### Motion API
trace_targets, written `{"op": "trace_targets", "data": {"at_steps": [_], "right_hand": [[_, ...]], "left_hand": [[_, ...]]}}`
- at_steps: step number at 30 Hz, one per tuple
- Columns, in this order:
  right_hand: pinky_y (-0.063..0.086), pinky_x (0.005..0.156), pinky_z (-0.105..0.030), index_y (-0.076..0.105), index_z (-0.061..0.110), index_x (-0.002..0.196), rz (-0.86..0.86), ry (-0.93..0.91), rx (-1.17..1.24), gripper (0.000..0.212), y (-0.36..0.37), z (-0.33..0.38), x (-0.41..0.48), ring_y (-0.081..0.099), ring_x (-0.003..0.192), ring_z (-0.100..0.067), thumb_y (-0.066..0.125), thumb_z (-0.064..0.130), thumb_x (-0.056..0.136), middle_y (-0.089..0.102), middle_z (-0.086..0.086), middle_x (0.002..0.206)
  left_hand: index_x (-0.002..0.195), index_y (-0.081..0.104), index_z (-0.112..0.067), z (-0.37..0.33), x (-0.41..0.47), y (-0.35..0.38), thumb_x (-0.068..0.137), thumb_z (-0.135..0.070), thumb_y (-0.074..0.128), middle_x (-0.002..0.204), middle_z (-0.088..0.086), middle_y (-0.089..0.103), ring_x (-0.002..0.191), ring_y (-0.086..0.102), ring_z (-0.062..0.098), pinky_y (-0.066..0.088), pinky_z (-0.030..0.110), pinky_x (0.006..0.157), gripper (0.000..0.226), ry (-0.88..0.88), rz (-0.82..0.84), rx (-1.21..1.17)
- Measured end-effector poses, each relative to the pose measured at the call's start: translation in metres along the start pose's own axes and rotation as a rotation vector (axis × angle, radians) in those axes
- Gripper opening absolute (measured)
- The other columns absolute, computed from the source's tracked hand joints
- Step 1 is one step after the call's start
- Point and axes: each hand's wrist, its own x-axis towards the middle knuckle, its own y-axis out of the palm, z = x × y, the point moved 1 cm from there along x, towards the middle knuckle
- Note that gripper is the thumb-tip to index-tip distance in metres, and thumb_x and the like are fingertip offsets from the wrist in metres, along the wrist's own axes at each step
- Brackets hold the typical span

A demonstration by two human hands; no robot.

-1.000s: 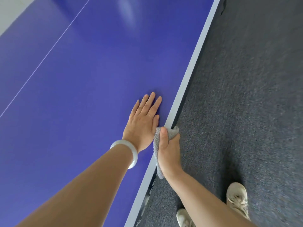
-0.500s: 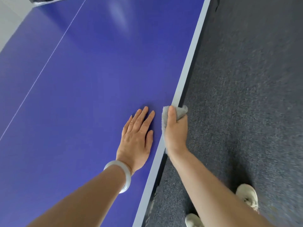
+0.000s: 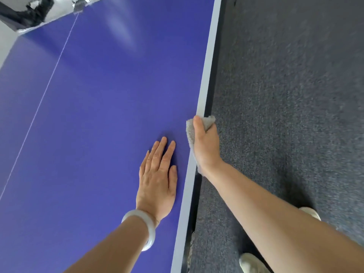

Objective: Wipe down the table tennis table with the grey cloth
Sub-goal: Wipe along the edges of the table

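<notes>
The blue table tennis table [image 3: 98, 115] fills the left of the view, with a white stripe along its right edge. My right hand [image 3: 204, 144] grips the grey cloth [image 3: 190, 131] folded over that edge, thumb on top and fingers hidden down the side. My left hand [image 3: 157, 180] lies flat on the blue top just left of the edge, fingers straight and together. A pale bangle sits on its wrist.
Dark grey carpet [image 3: 295, 95] covers the floor to the right of the table. My light shoes [image 3: 252, 263] stand close to the table edge at the bottom. The net post [image 3: 78, 4] and a thin white centre line [image 3: 45, 91] show at the far left.
My right hand has slid the cloth farther along the table's edge, away from me. My left hand stays flat on the top and now lies behind the cloth.
</notes>
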Motion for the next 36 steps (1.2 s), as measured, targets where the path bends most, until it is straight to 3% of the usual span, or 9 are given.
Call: {"op": "trace_targets", "data": {"at_steps": [5,9,12,14,18,21,27,31,36], "right_hand": [[0.046,0.077,-0.009,0.052,0.034,0.105,-0.023,0.044,0.020,0.039,-0.007,-0.040,-0.082,0.063,0.089,0.008,0.056,0.065,0.082,0.066,0.012,0.099],[0.048,0.096,-0.032,0.050,0.033,0.113,0.041,0.178,-0.099,0.061,-0.017,-0.071,-0.145,0.062,0.104,-0.004,0.050,0.079,0.072,0.065,0.011,0.107],[0.051,0.085,-0.033,0.051,0.025,0.098,-0.013,0.225,-0.060,0.060,-0.009,-0.051,-0.111,0.065,0.089,-0.012,0.054,0.077,0.068,0.067,0.008,0.091],[0.050,0.072,-0.025,0.050,0.017,0.098,-0.015,0.210,0.034,0.053,-0.004,-0.030,-0.062,0.064,0.080,-0.006,0.063,0.064,0.076,0.066,0.010,0.086],[0.041,0.065,-0.018,0.052,0.019,0.113,-0.026,0.177,0.017,0.053,-0.001,0.007,0.017,0.060,0.086,-0.001,0.065,0.060,0.083,0.062,0.009,0.099],[0.042,0.063,-0.012,0.052,0.025,0.109,-0.043,0.153,0.012,0.053,-0.004,-0.008,-0.006,0.061,0.083,0.004,0.061,0.068,0.080,0.062,0.012,0.096],[0.047,0.075,-0.019,0.049,0.031,0.101,0.072,0.179,0.005,0.052,-0.019,-0.056,-0.108,0.063,0.083,-0.001,0.061,0.073,0.072,0.064,0.010,0.090],[0.052,0.079,-0.031,0.046,0.025,0.098,0.193,0.199,-0.087,0.056,-0.021,-0.040,-0.066,0.062,0.080,-0.004,0.059,0.074,0.073,0.063,0.008,0.089],[0.047,0.083,-0.028,0.051,0.014,0.121,0.108,0.227,-0.005,0.065,-0.010,0.010,0.025,0.063,0.096,-0.010,0.060,0.066,0.083,0.064,0.003,0.108]], "left_hand": [[0.156,0.026,-0.024,-0.002,-0.001,-0.001,0.103,-0.032,0.022,0.165,-0.009,0.014,0.152,0.006,0.007,0.009,0.036,0.123,0.054,-0.005,-0.003,-0.015],[0.155,0.026,-0.024,-0.001,0.000,0.001,0.101,-0.028,0.024,0.164,-0.008,0.016,0.152,0.007,0.008,0.010,0.038,0.122,0.054,-0.005,-0.005,-0.042],[0.156,0.026,-0.025,0.000,0.000,0.001,0.102,-0.031,0.022,0.165,-0.012,0.013,0.152,0.007,0.007,0.010,0.038,0.121,0.054,-0.010,0.001,-0.070],[0.156,0.025,-0.025,0.000,0.001,0.001,0.103,-0.033,0.021,0.165,-0.013,0.012,0.152,0.009,0.008,0.010,0.038,0.121,0.054,0.000,-0.002,-0.060],[0.156,0.023,-0.027,0.001,0.001,0.000,0.103,-0.033,0.021,0.165,-0.014,0.011,0.152,0.010,0.009,0.014,0.040,0.119,0.054,-0.002,0.001,-0.040],[0.156,0.025,-0.025,0.000,-0.001,0.001,0.103,-0.032,0.021,0.164,-0.013,0.013,0.151,0.012,0.009,0.017,0.043,0.118,0.054,-0.005,0.002,-0.039],[0.156,0.021,-0.031,-0.001,0.001,0.002,0.102,-0.029,0.022,0.165,-0.015,0.012,0.152,0.010,0.010,0.012,0.040,0.119,0.054,-0.029,0.010,-0.050],[0.156,0.020,-0.034,0.000,0.000,0.001,0.103,-0.031,0.022,0.164,-0.015,0.012,0.152,0.012,0.010,0.012,0.037,0.119,0.053,-0.033,-0.005,-0.058],[0.155,0.027,-0.020,-0.008,0.000,0.000,0.100,-0.031,0.020,0.164,-0.006,0.018,0.151,0.014,0.011,0.016,0.040,0.118,0.056,-0.045,0.037,-0.012]]}}
